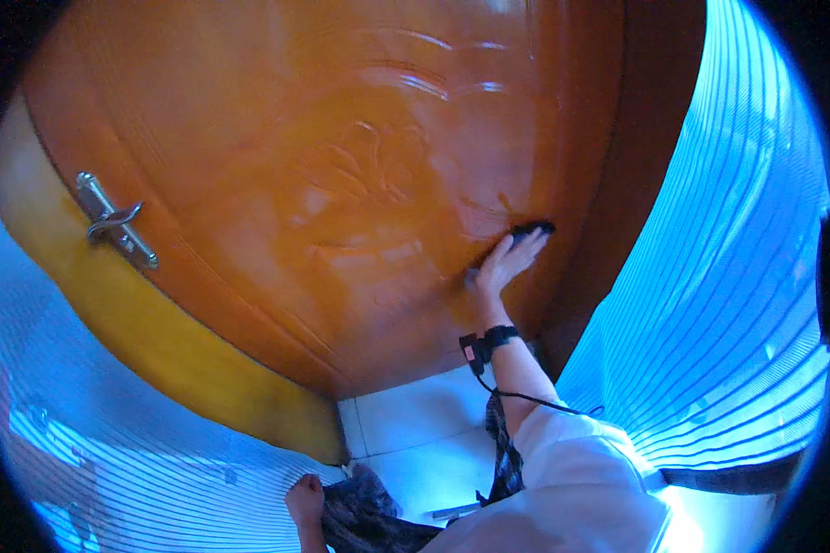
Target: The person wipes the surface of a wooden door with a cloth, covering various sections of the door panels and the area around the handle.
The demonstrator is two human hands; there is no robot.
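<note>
My right hand point(515, 259) lies against the lower right part of an orange-brown wooden door point(283, 173), its fingers stretched over a dark object point(541, 228), perhaps a cloth or pad, pressed to the panel. The hand covers most of that object. A black strap with a small box point(481, 349) and a cable is round the right wrist. At the bottom, my left hand point(304, 494) is low, its fingers curled into a fist beside my dark patterned clothing point(373, 511); nothing shows in it.
A metal lever handle on a long plate point(117, 221) is on the door's left side. A yellow-brown frame point(180, 352) borders it. Ribbed, blue-lit walls point(719, 228) stand on both sides. Pale floor tiles point(422, 415) lie below the door, and a dark ledge point(733, 477) is at lower right.
</note>
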